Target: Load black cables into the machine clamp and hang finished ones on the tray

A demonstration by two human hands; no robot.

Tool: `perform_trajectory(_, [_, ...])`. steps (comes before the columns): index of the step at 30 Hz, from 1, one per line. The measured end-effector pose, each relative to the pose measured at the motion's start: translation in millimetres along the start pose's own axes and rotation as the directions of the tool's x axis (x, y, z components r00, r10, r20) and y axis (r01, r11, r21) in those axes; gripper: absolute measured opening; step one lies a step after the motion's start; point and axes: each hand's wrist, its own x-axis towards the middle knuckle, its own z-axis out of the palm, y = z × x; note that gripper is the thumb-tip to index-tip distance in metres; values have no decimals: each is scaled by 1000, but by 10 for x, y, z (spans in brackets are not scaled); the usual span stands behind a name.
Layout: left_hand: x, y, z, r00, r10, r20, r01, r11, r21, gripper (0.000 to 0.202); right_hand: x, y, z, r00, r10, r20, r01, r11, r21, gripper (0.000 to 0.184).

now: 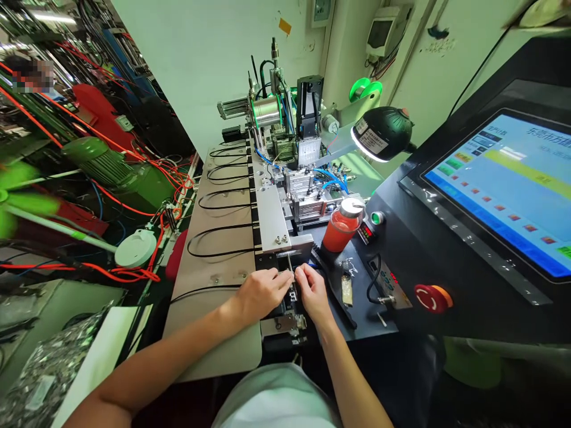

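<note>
My left hand (pixel 263 291) and my right hand (pixel 313 291) meet over the near end of a metal machine track. Fingers and thumb are pinched together on each, the tips almost touching beside a small metal fixture (pixel 292 295). What lies between the fingertips is too small and hidden to make out. A black cable (pixel 196 292) runs across the beige plate (pixel 218 351) and disappears beneath my left hand. Farther up the plate, several black cable loops (pixel 194 241) lie with their ends at the track. A flat metal cover (pixel 271 217) sits just beyond my fingers.
A jar of red liquid (pixel 339 229) with a metal lid stands right of the track. Beyond it are a black lamp (pixel 383 134) and a solder wire spool (pixel 266 112). At right are a red stop button (pixel 432 298) and a touchscreen (pixel 508 190). A green fan (pixel 22 196) spins at left.
</note>
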Motion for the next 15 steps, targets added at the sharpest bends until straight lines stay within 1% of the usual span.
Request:
perform_trajectory(2, [-34, -14, 5, 991, -134, -12, 131, 984, -121, 26, -10, -39, -49, 999, -11, -30, 10, 999, -41, 37])
perform_trajectory(3, [-53, -24, 5, 977, -212, -3, 207, 960, -190, 23, -18, -67, -75, 998, -29, -51, 25, 996, -82, 35])
perform_trajectory(5, [-81, -47, 2, 943, -328, 53, 329, 900, -286, 19, -38, -128, -117, 991, -113, -68, 98, 976, -193, 28])
perform_trajectory(6, [-88, -56, -2, 931, -356, 86, 365, 881, -300, 19, -49, -156, -129, 984, -172, -52, 154, 956, -252, 25])
perform_trajectory(8, [-89, -64, -8, 921, -369, 129, 390, 874, -290, 20, -74, -197, -138, 961, -277, 6, 263, 905, -336, 23])
perform_trajectory(10, [-81, -60, -14, 919, -366, 144, 393, 878, -275, 21, -105, -216, -143, 947, -321, 18, 305, 881, -362, 24])
perform_trajectory(11, [-78, -56, -16, 919, -367, 145, 393, 878, -271, 21, -122, -218, -152, 945, -326, -11, 299, 880, -369, 25])
perform_trajectory(15, [-78, -49, -12, 918, -369, 148, 397, 878, -267, 20, -198, -226, -253, 930, -300, -211, 209, 906, -367, 23])
